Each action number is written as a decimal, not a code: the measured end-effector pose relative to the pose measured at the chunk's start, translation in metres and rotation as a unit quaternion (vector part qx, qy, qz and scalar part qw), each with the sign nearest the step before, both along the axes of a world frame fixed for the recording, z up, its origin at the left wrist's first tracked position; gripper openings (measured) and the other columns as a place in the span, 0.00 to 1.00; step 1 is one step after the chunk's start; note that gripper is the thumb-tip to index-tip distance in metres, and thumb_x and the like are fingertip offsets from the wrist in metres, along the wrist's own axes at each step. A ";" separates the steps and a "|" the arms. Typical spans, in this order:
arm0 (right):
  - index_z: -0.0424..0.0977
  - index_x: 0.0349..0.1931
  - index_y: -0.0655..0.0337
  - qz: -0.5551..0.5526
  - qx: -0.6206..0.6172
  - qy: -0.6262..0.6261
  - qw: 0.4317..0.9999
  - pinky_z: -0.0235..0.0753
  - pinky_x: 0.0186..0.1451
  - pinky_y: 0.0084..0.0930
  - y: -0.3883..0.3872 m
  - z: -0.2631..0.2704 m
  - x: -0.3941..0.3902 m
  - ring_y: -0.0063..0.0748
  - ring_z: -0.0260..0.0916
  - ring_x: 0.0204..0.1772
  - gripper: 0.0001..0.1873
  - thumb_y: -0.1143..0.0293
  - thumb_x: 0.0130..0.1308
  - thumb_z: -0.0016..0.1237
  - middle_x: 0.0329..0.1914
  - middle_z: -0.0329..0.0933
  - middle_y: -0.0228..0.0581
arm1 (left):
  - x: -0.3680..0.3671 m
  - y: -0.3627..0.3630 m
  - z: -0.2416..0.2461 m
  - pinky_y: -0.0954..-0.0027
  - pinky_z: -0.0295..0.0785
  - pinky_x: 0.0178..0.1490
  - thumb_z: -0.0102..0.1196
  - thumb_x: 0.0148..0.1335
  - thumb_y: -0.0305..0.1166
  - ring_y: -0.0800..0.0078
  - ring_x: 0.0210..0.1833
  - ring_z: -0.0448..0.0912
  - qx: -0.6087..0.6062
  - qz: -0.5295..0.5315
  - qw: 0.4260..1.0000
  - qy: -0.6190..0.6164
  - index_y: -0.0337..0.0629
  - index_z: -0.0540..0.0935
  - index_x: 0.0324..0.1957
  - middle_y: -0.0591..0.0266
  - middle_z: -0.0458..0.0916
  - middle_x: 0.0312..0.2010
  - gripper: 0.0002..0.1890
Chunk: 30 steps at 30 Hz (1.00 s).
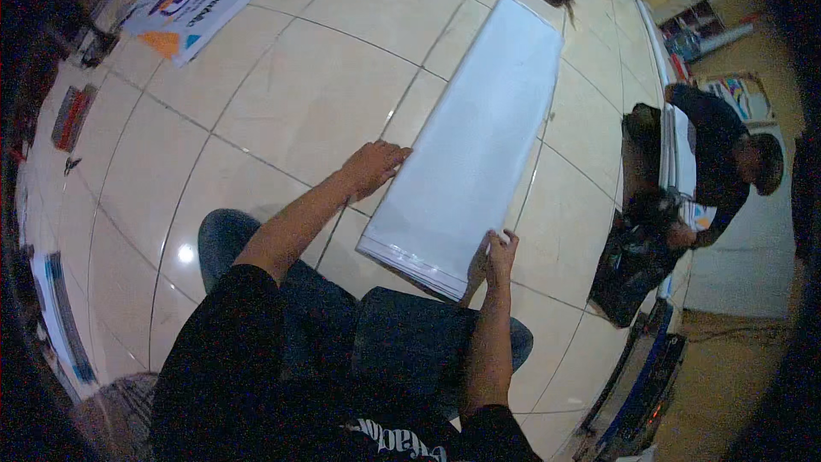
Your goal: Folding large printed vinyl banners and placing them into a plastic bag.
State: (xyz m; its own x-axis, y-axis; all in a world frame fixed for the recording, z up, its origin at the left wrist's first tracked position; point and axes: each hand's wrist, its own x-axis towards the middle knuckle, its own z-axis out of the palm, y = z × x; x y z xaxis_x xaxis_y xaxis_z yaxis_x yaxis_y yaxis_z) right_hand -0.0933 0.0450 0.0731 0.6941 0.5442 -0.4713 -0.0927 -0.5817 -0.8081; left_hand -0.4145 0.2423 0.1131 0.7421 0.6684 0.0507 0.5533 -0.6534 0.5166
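Note:
A long white folded sheet, its near end showing several stacked layers, lies on the tiled floor before my knees; it looks like folded banner material point(478, 122). My left hand point(377, 168) is at its left edge, fingertips against the border and knuckles up. At the lower right edge, near the layered end, is my right hand point(501, 256), with thumb and forefinger raised and parted beside the edge. Whether either hand pinches the sheet cannot be told.
A printed banner point(211, 0) lies at the upper left, a red and grey object point(74, 117) at the left. Another person point(718, 160) in dark clothes sits at the right by white folded sheets point(681, 151). Dark hair shows at the top; long dark items point(632, 385) lie lower right.

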 end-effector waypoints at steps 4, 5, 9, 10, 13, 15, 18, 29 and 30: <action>0.61 0.52 0.65 0.111 0.064 -0.311 0.942 0.70 0.33 0.29 0.040 -0.001 0.016 0.32 0.68 0.33 0.22 0.68 0.60 0.50 0.37 0.72 0.45 | 0.033 0.018 0.003 0.60 0.64 0.60 0.48 0.58 0.27 0.55 0.57 0.70 -0.026 0.032 0.998 -0.051 0.40 0.67 0.59 0.51 0.71 0.56 0.25; 0.64 0.50 0.67 0.134 0.062 -0.106 0.983 0.70 0.36 0.30 0.044 -0.004 0.023 0.33 0.70 0.35 0.20 0.68 0.60 0.49 0.38 0.72 0.44 | 0.037 0.015 0.005 0.60 0.64 0.60 0.48 0.58 0.27 0.55 0.57 0.70 -0.047 0.010 0.998 -0.036 0.40 0.67 0.59 0.51 0.71 0.56 0.25; 0.67 0.48 0.71 0.093 -0.079 0.328 0.937 0.72 0.42 0.32 0.044 -0.009 0.040 0.40 0.72 0.38 0.21 0.65 0.58 0.46 0.39 0.75 0.42 | 0.034 -0.004 0.014 0.63 0.62 0.63 0.46 0.60 0.25 0.60 0.62 0.68 -0.308 0.149 0.919 -0.197 0.37 0.68 0.58 0.50 0.71 0.57 0.22; 0.67 0.48 0.71 0.117 -0.052 0.343 0.931 0.72 0.42 0.32 0.047 -0.008 0.041 0.40 0.72 0.38 0.21 0.65 0.58 0.46 0.39 0.75 0.42 | 0.032 -0.006 0.016 0.63 0.63 0.63 0.47 0.60 0.27 0.59 0.61 0.69 -0.332 0.201 0.896 -0.213 0.37 0.68 0.58 0.47 0.72 0.55 0.22; 0.68 0.47 0.70 0.197 -0.089 -0.179 0.960 0.72 0.50 0.40 0.077 -0.001 0.038 0.54 0.74 0.45 0.25 0.57 0.58 0.51 0.41 0.76 0.55 | 0.046 0.002 0.018 0.61 0.66 0.59 0.52 0.61 0.36 0.55 0.57 0.72 -0.354 0.281 0.870 -0.198 0.38 0.65 0.60 0.40 0.75 0.50 0.27; 0.66 0.50 0.71 0.141 -0.013 -0.308 0.941 0.70 0.53 0.40 0.119 0.009 0.043 0.57 0.72 0.52 0.30 0.54 0.57 0.53 0.45 0.74 0.61 | 0.068 0.025 0.015 0.57 0.69 0.56 0.54 0.59 0.41 0.52 0.54 0.74 -0.298 0.318 0.895 -0.099 0.38 0.63 0.62 0.39 0.77 0.47 0.31; 0.68 0.48 0.72 0.167 -0.078 -0.396 0.899 0.73 0.49 0.40 0.200 0.011 0.068 0.55 0.75 0.46 0.27 0.56 0.58 0.53 0.42 0.76 0.58 | 0.094 0.050 0.004 0.55 0.69 0.55 0.55 0.59 0.43 0.49 0.51 0.76 -0.269 0.347 0.894 -0.091 0.38 0.61 0.62 0.39 0.77 0.46 0.33; 0.68 0.46 0.76 0.231 0.043 0.142 0.962 0.75 0.41 0.34 0.175 -0.043 -0.058 0.35 0.74 0.38 0.18 0.67 0.63 0.49 0.38 0.76 0.48 | 0.006 0.153 -0.019 0.57 0.70 0.54 0.53 0.58 0.37 0.53 0.50 0.76 -0.150 0.344 0.927 -0.020 0.38 0.73 0.52 0.45 0.78 0.45 0.21; 0.68 0.46 0.76 0.216 0.056 0.136 0.965 0.75 0.41 0.34 0.164 -0.036 -0.067 0.35 0.74 0.38 0.18 0.67 0.63 0.49 0.38 0.76 0.48 | -0.004 0.155 -0.019 0.56 0.71 0.53 0.52 0.58 0.39 0.52 0.48 0.77 -0.110 0.335 0.936 0.017 0.38 0.74 0.51 0.45 0.79 0.43 0.21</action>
State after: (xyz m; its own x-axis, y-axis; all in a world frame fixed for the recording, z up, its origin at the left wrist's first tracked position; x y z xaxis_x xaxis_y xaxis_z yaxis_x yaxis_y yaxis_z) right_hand -0.1605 0.2095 0.0371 0.2503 0.8132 -0.5254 -0.0796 -0.5235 -0.8483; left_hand -0.4190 0.3978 0.0944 0.1524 0.9754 -0.1590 0.8187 -0.0344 0.5732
